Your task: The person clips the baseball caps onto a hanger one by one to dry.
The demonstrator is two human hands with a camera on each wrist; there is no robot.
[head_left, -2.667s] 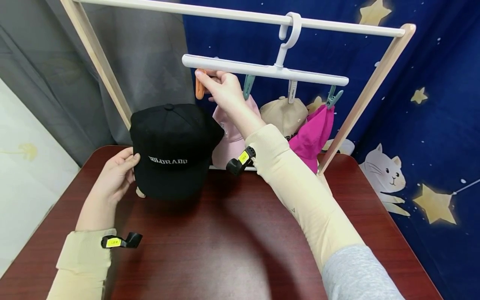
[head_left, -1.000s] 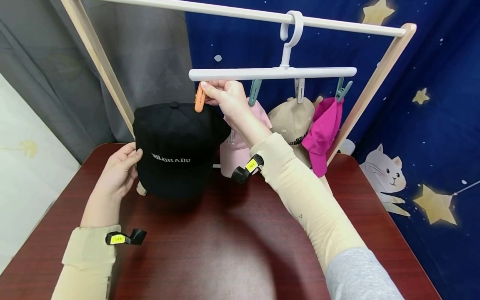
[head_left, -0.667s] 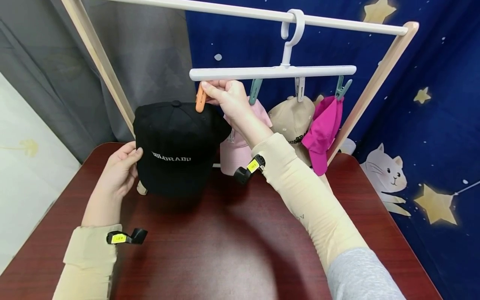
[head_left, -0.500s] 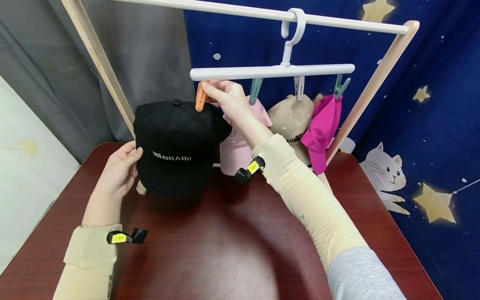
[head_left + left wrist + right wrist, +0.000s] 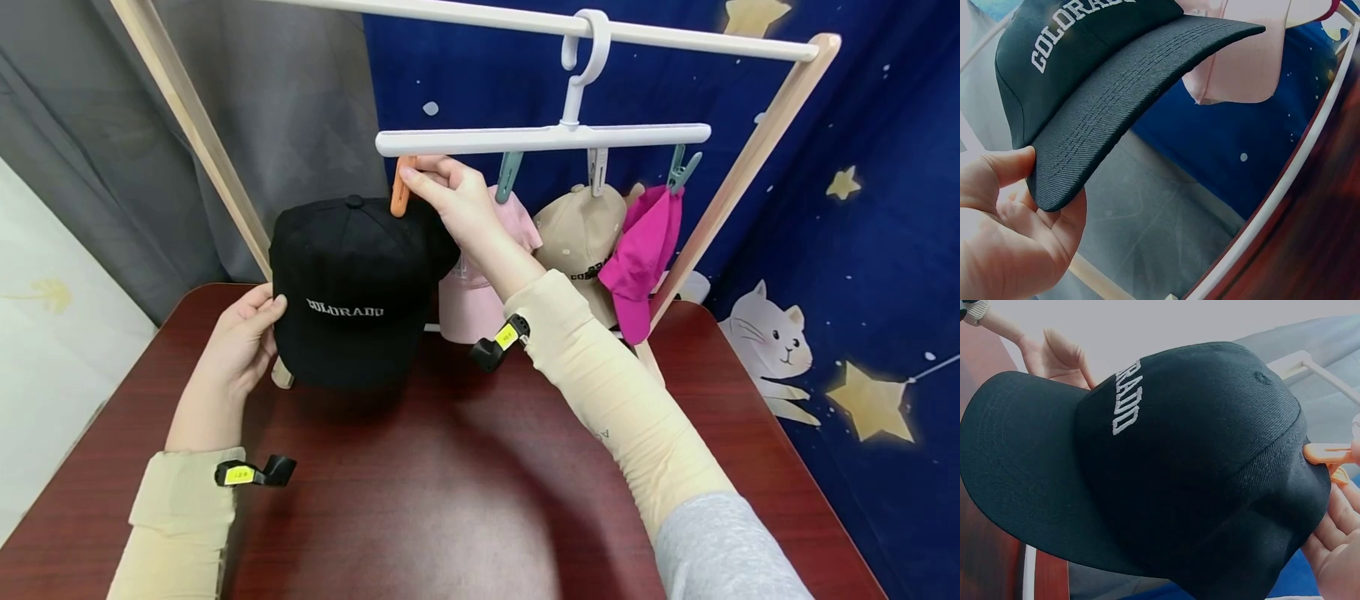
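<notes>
A black baseball cap [image 5: 345, 275] with white COLORADO lettering hangs over the table at the left. My left hand [image 5: 240, 342] pinches the side of its brim between thumb and fingers, as the left wrist view shows close up. At the left end of the white hanger [image 5: 517, 140], my right hand [image 5: 457, 196] pinches an orange clothespin [image 5: 402, 187]. In the right wrist view the tip of this orange clothespin [image 5: 1329, 454] lies on the back of the crown, with fingers behind the cap. A pink cap [image 5: 472, 308] is partly hidden by the right forearm.
Farther right, a beige cap [image 5: 581, 229] hangs from a grey clothespin [image 5: 597, 171] and a magenta cap [image 5: 641, 258] from a green one [image 5: 681, 169]. The hanger hooks over the rack's white bar [image 5: 697, 40]. Below is a dark red table [image 5: 420, 500].
The hanger, tilted before, now sits nearly level. My right hand brought the orange clothespin down to the cap's top, and the hanging caps shifted. Lately the hands have barely moved.
</notes>
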